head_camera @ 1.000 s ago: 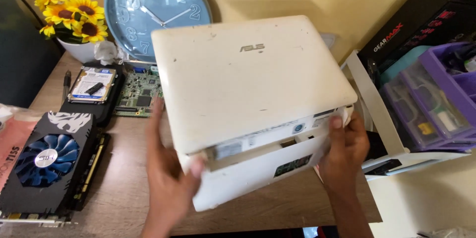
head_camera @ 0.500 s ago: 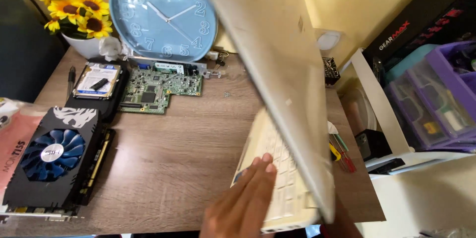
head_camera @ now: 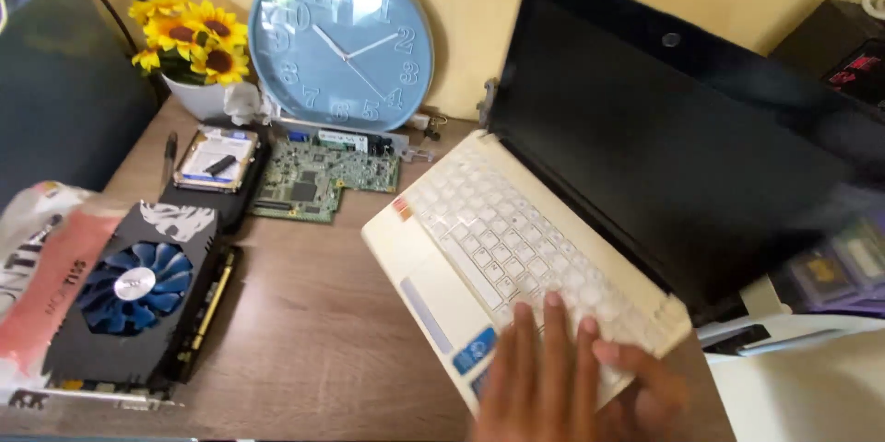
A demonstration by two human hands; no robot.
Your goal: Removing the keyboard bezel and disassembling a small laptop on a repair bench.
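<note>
Netbook work is at the opened stage: the white netbook (head_camera: 479, 248) sits askew on the right half of the tabletop (head_camera: 313, 350), lid up and screen dark, its near corner by the front edge. The left hand (head_camera: 562, 382) lies released, blurred fingers spread flat over the keys and grasping nothing; the right hand is out of view. Any further handling seems to call for steadying the base first. A blue-fanned graphics card (head_camera: 138, 294) lies at the front left, and a bare circuit board (head_camera: 323, 179) lies toward the back edge.
</note>
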